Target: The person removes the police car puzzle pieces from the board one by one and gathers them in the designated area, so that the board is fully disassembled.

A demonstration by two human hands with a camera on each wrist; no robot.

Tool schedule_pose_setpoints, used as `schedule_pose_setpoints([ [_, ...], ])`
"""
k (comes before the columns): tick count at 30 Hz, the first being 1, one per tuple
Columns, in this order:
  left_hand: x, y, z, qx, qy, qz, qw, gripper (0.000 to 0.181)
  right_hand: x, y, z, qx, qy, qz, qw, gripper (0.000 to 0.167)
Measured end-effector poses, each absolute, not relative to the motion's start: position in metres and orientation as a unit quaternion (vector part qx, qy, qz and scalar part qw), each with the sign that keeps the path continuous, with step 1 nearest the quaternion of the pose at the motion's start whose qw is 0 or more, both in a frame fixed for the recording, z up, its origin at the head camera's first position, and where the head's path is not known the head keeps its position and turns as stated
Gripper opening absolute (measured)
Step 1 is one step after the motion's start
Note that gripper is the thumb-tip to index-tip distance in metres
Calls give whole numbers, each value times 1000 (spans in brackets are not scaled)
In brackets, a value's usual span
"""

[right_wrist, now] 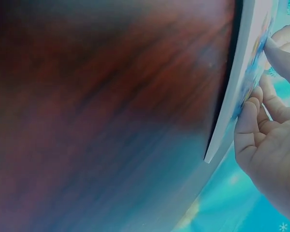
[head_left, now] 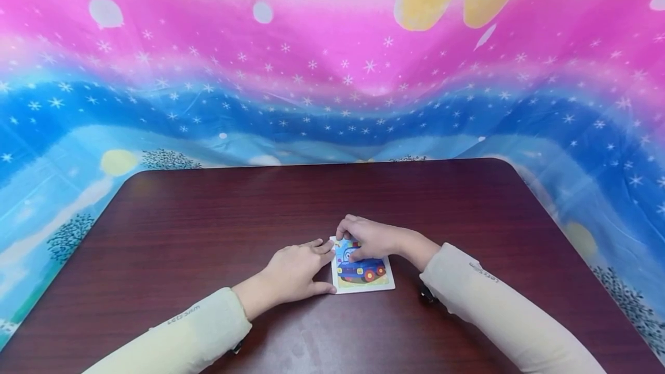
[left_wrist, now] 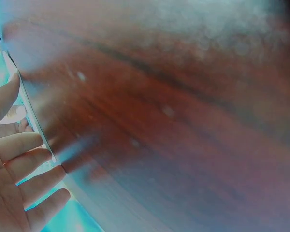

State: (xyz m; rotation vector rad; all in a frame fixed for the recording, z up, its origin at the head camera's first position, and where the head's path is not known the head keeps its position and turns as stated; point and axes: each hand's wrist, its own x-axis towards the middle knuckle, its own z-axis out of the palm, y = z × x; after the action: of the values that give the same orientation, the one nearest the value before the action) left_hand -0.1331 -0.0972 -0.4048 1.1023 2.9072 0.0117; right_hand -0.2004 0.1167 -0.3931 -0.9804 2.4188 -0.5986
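Note:
A small square picture board [head_left: 371,287] lies flat on the dark red-brown table, showing a blue cartoon car with red wheels inside a white border. In the head view my left hand [head_left: 295,273] is at its left edge, with the fingertips and thumb touching that side. Its fingers look fairly straight in the left wrist view, where the hand [left_wrist: 19,169] sits beside the thin edge. My right hand [head_left: 376,237] reaches over the board's top with bent fingers. Thumb and fingertips of the right hand [right_wrist: 270,130] touch the picture, apart from each other; whether they pinch a piece is hidden.
The wooden table [head_left: 234,206] extends around the board on all sides. Behind and beside it hangs a pink and blue cloth [head_left: 322,74] with snowflakes, close along the table's far edge. Pale sleeves cover both forearms.

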Motion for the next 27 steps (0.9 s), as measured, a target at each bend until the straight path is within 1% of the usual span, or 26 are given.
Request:
schedule_pose_setpoints([
  [7,-133,-98,-405,352,936,7,21,71,-199,117,-393,-361,878,-226,219,35],
  [17,-133,-96,-404,352,936,3,22,71,-205,121,-396,-363,869,-256,220,27],
  [23,-132,-95,-402,346,938,0,29,71,-207,121,-396,-367,868,-258,211,24],
  [27,-132,-96,-403,344,938,-1,32,71,-209,121,-397,-372,865,-270,201,19],
])
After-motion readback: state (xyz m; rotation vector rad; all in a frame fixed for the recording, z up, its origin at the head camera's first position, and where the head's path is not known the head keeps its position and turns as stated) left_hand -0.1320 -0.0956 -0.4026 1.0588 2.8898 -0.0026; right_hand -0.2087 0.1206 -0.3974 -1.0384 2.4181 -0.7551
